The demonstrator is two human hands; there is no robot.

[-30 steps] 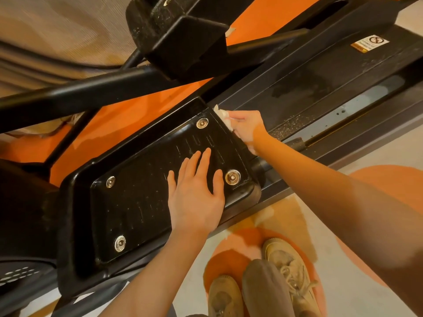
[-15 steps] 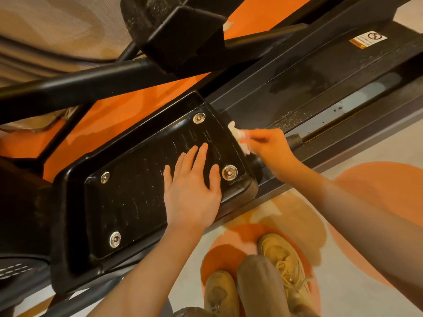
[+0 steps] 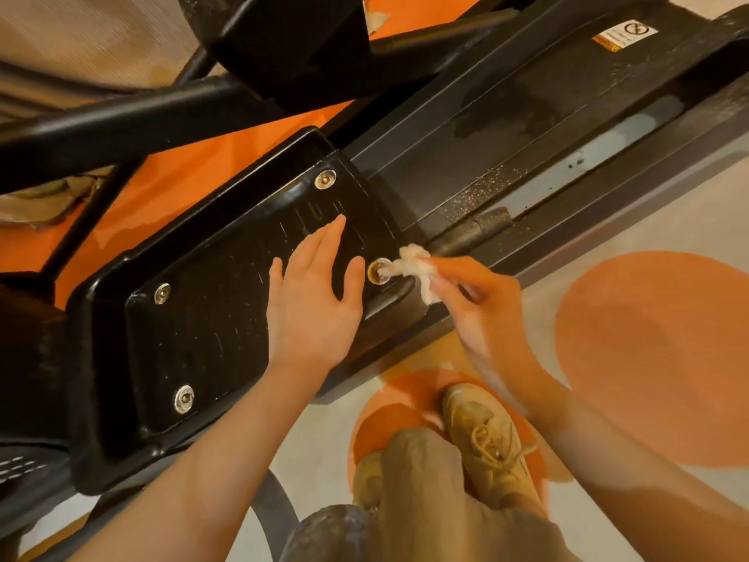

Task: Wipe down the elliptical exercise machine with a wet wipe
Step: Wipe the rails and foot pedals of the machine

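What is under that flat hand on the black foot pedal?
The left hand lies flat on the ribbed black pedal. Ribs show around it; the patch beneath the palm is covered, so I cannot see it.

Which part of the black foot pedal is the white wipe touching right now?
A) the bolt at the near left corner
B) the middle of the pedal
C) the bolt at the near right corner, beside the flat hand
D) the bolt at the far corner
C: the right hand pinches the wet wipe against the bolt at the near right corner of the foot pedal, just beside the thumb of the left hand, which lies flat on the pedal.
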